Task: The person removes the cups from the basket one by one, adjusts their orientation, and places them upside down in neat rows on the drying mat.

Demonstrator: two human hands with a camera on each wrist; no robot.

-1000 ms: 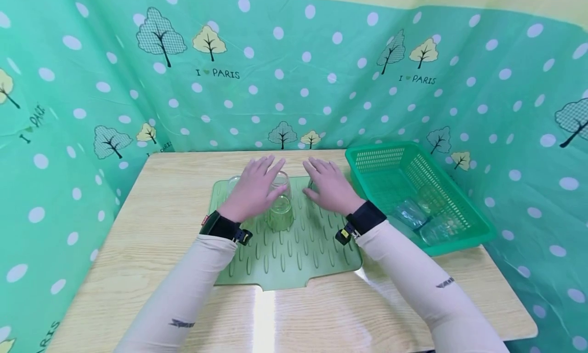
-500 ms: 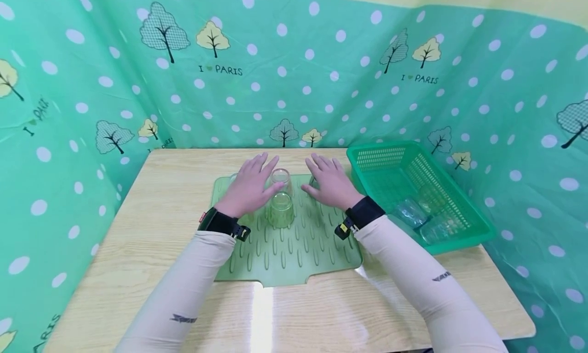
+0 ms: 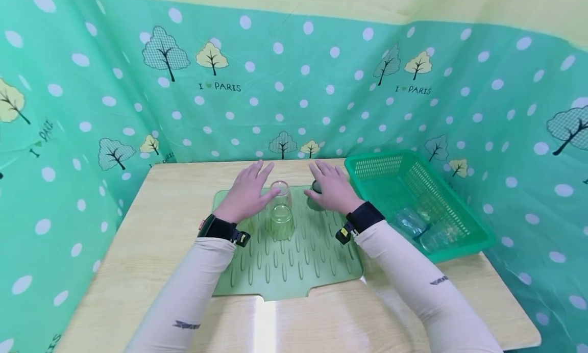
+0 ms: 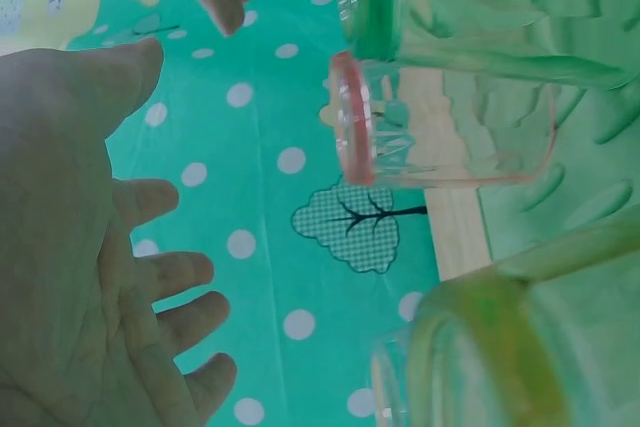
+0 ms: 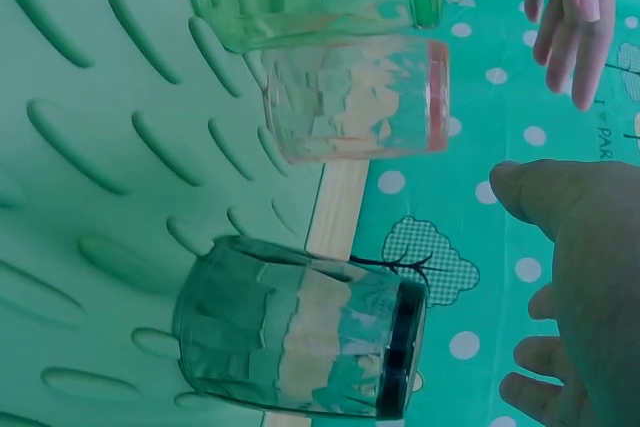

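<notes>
- The left hand (image 3: 245, 192) hovers flat over the ridged green silicone drying mat (image 3: 285, 261), fingers straight and spread, holding nothing; its thumb sits just beside the pink-rimmed clear glass tumbler (image 3: 280, 191).
- The right hand (image 3: 332, 191) is likewise open and relaxed, palm down, just over the dark-rimmed clear glass tumbler (image 3: 315, 196) — the right wrist view shows a gap between palm and rim, so it is not gripped.
- A green-tinted clear glass tumbler (image 3: 281, 222) stands just in front of the pink-rimmed one, nearly touching it; in the left wrist view a yellow-green-rimmed glass (image 4: 470, 347) looms close under that hand.
- All these glasses stand on the mat, which lies on the pale wooden table (image 3: 151, 230). More clear glasses (image 3: 420, 225) lie on their sides in the green perforated plastic basket (image 3: 459, 210) at the right.
- Risk, as I judge it: the glasses crowd together between the two hands — a careless sweep of either palm could knock one into its neighbour and topple it.
- The mat's raised ridges give an uneven footing, so a glass set down askew may rock or tip.
</notes>
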